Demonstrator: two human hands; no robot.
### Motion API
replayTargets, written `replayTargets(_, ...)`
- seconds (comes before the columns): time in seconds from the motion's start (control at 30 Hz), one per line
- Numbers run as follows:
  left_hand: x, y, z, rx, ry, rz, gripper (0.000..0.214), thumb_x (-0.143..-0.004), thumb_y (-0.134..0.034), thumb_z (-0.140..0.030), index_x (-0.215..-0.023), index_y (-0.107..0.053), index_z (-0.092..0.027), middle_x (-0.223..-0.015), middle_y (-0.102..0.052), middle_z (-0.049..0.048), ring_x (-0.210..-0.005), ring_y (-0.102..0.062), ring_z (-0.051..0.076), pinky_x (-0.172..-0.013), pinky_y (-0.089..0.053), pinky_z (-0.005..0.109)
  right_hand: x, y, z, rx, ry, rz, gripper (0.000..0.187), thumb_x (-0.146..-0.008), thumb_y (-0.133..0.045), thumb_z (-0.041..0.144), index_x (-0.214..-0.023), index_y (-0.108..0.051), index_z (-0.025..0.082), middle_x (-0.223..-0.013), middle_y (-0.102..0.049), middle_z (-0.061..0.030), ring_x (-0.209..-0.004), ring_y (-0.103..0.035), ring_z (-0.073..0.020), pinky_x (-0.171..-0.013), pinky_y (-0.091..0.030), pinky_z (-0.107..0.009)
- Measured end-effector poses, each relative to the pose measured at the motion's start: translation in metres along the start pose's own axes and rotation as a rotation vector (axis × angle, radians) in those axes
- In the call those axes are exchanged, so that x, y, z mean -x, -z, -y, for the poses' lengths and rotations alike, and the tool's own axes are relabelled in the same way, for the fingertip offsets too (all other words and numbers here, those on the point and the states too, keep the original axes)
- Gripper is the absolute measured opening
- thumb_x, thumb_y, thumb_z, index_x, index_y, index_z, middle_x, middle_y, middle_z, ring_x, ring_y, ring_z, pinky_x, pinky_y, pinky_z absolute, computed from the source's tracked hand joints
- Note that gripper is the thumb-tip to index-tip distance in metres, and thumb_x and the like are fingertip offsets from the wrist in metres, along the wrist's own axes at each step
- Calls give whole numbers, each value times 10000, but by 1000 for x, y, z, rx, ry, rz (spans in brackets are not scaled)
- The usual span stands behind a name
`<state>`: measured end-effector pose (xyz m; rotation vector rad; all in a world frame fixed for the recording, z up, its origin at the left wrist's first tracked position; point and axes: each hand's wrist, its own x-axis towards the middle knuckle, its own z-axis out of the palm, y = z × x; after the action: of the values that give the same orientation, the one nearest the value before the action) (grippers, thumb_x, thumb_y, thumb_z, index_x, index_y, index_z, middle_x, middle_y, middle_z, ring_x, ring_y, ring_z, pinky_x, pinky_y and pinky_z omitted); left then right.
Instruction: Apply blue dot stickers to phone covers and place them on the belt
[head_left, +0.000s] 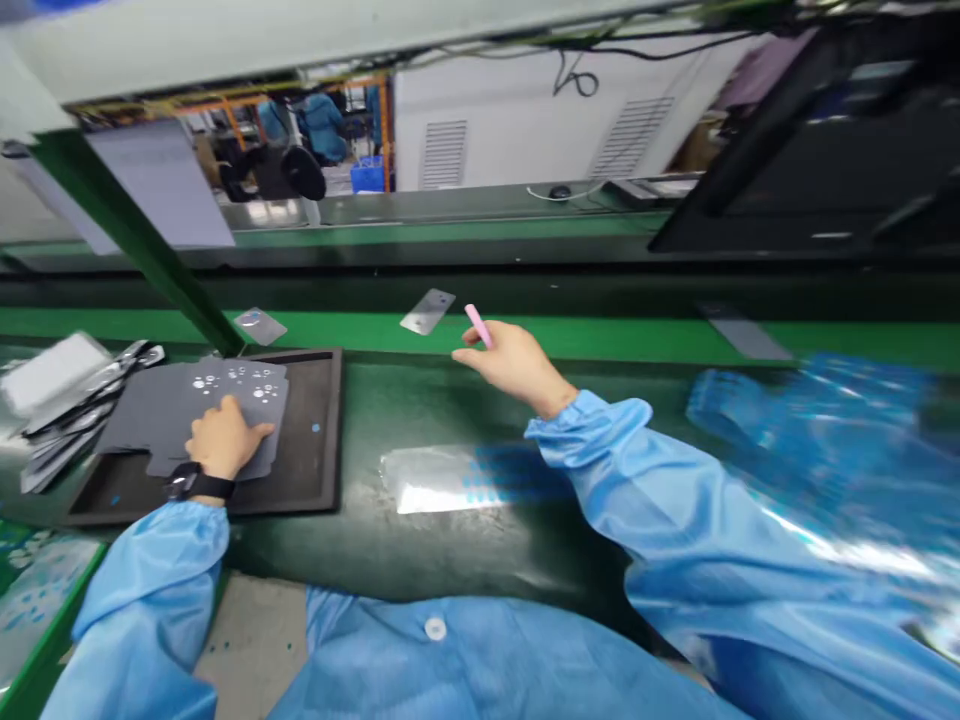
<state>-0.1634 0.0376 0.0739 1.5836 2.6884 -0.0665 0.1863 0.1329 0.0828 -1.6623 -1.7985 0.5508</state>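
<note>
My left hand point(221, 440) lies on a grey flat sheet point(247, 392) that rests in a black tray point(319, 460) at the left; the fingers look flat and together on it. My right hand point(514, 362) reaches forward over the green bench and is closed on a small pink stick-shaped tool point(478, 325). Just beyond that hand a small grey plate point(427, 311) lies on the green belt. A clear plastic film point(442, 480) lies on the bench between my arms.
A stack of grey and white sheets point(71, 395) sits at the far left. Another small grey plate point(259, 325) lies by a green frame post point(142, 245). Blue plastic bags point(817, 440) lie at the right. A dark monitor point(825, 160) hangs above right.
</note>
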Motion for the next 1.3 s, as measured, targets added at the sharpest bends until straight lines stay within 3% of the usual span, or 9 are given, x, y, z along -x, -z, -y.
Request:
replayTargets(0.13,2,6,-3,5,-17,-39,460,-825,-585,-398,-1173,-496,-111,-1074,-625,166,-1003,-626,369,-727,-522,432,48,5,-10,-139,-15,97,218,-692,-663,342,-832,-662,175,-739,-645,-18,-666,-572,-172,-665,-447,-310)
replayTargets(0.23,13,22,-9,-19,-52,-85,424,-863,-528,-290,-1239,-467,-104,-1091,-586,146,-994,-624,336,-752,-517,413,75,5,-19,-436,-123,192,229,-749,-575,385,-753,-647,168,-669,-608,-28,-568,-527,-148,-562,-420,-288)
replayTargets(0.3,31,33,-16,-55,-90,-99,394,-894,-451,-232,-1276,-458,-135,-1088,-567,128,-950,-628,304,-760,-517,415,90,3,-25,-564,-135,212,281,-781,-538,420,-711,-642,168,-715,-623,-50,-606,-552,-151,-568,-433,-281)
replayTargets(0.4,70,40,-38,-112,-274,-140,384,-893,-383,-140,-1256,-498,-188,-1096,-542,109,-845,-623,258,-746,-520,406,106,-4,-32,-508,-127,309,323,-817,-529,458,-744,-661,172,-651,-607,-23,-571,-542,-138,-536,-426,-262)
replayTargets(0.53,124,20,-83,-179,-609,14,427,-872,-315,-29,-1193,-567,-153,-1177,-528,153,-846,-597,250,-728,-532,403,116,-14,-33,-499,-222,522,261,-850,-541,383,-721,-605,166,-581,-607,-1,-473,-544,-112,-482,-443,-235)
replayTargets(0.73,173,-22,-120,-229,-704,162,502,-894,-305,-51,-1266,-584,-240,-1284,-525,192,-870,-606,293,-641,-530,418,120,-28,-34,-475,-267,532,57,-814,-579,171,-757,-582,172,-598,-647,-1,-522,-634,-129,-531,-517,-231)
replayTargets(0.93,182,-25,-111,-161,-713,213,602,-901,-459,-161,-1432,-371,-430,-1397,-463,208,-886,-639,338,-693,-514,472,119,-34,-41,-346,-167,522,88,-825,-579,202,-741,-594,183,-608,-673,-12,-530,-653,-148,-516,-507,-231)
replayTargets(1.13,181,-25,-108,-192,-711,218,601,-924,-482,-395,-1484,-263,-393,-1327,-514,236,-848,-661,325,-694,-509,451,118,-38,-44,-333,-141,535,112,-832,-580,228,-733,-601,181,-606,-686,-19,-554,-674,-162,-528,-505,-233)
replayTargets(1.3,162,-28,-108,-63,-771,175,525,-934,-449,-305,-1452,-367,-326,-1264,-591,154,-975,-599,325,-769,-481,469,118,-38,-44,-325,-135,558,128,-832,-592,230,-720,-619,174,-623,-702,-30,-562,-679,-162,-529,-504,-230)
